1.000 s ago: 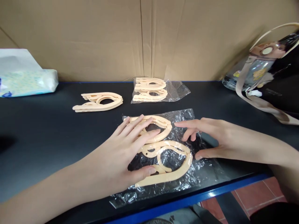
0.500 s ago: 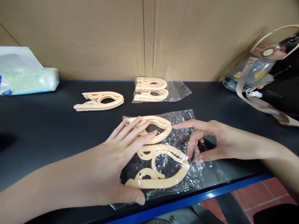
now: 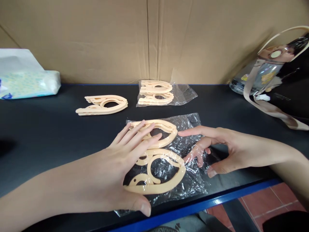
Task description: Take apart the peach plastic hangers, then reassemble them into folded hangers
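Note:
Two beige folding clothes hangers, the far hanger (image 3: 169, 141) and the near hanger (image 3: 166, 187), lie folded at a clear plastic bag (image 3: 193, 120) on the dark tabletop. My left hand (image 3: 120, 167) rests flat across their left parts, fingers spread, thumb over the bag's near side. Part of each hanger is hidden beneath it. On the other side, my right hand (image 3: 219, 146) has its fingers apart. Its index fingertip meets the rounded end of the far hanger, and another fingertip is at the end of the near one. Its lower fingers are against crinkled plastic.
Another folded hanger (image 3: 116, 111) lies at the back left. Beside it is a clear bag (image 3: 185, 93) holding folded hangers. A tissue pack (image 3: 31, 82) stands far left, a strapped water bottle (image 3: 270, 72) far right. The table's blue edge (image 3: 217, 203) runs close in front.
The near hanger has slid left, further under my left hand. My right hand's lower fingers have moved left with it, while its thumb has spread away. My left hand has hardly moved.

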A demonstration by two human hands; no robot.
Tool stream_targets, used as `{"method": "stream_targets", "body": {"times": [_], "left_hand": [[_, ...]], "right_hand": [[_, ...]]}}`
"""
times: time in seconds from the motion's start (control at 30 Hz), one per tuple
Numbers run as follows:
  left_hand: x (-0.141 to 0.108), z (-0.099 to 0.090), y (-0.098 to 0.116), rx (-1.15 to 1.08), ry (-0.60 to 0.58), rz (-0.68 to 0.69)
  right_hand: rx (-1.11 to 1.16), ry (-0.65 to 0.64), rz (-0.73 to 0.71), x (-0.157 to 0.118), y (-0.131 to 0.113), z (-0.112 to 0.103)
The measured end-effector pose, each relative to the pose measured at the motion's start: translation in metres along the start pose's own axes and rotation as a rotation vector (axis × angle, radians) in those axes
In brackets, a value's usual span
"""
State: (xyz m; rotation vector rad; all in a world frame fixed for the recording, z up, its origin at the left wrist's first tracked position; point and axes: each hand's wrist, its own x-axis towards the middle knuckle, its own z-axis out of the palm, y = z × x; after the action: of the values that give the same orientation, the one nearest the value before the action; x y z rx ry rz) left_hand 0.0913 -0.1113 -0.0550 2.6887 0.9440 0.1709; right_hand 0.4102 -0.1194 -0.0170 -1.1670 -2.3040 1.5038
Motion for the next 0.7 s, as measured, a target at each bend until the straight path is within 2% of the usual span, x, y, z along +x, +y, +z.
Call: {"method": "stream_targets", "body": {"times": [0.07,0.1,0.27,0.37,0.47,0.7], "left_hand": [[0.003,-0.011,-0.005,-0.028,-0.039,-0.026],[0.006,-0.017,-0.010,-0.025,-0.010,-0.065],[0.017,-0.049,-0.050,0.152,0.251,-0.222],[0.017,-0.060,-0.078,0.213,0.177,-0.321],[0.013,-0.066,-0.095,0.169,0.094,-0.388],[0.004,-0.069,-0.119,0.147,0.172,-0.400]], "right_hand": [[-0.021,0.010,0.022,-0.001,0.001,-0.001],[-0.034,0.028,0.030,-0.002,0.001,-0.002],[-0.096,0.214,0.016,-0.005,0.006,-0.007],[-0.188,0.341,-0.007,-0.002,0.008,-0.008],[-0.294,0.428,-0.027,0.002,0.010,-0.008],[-0.292,0.466,-0.038,0.003,0.012,-0.007]]}}
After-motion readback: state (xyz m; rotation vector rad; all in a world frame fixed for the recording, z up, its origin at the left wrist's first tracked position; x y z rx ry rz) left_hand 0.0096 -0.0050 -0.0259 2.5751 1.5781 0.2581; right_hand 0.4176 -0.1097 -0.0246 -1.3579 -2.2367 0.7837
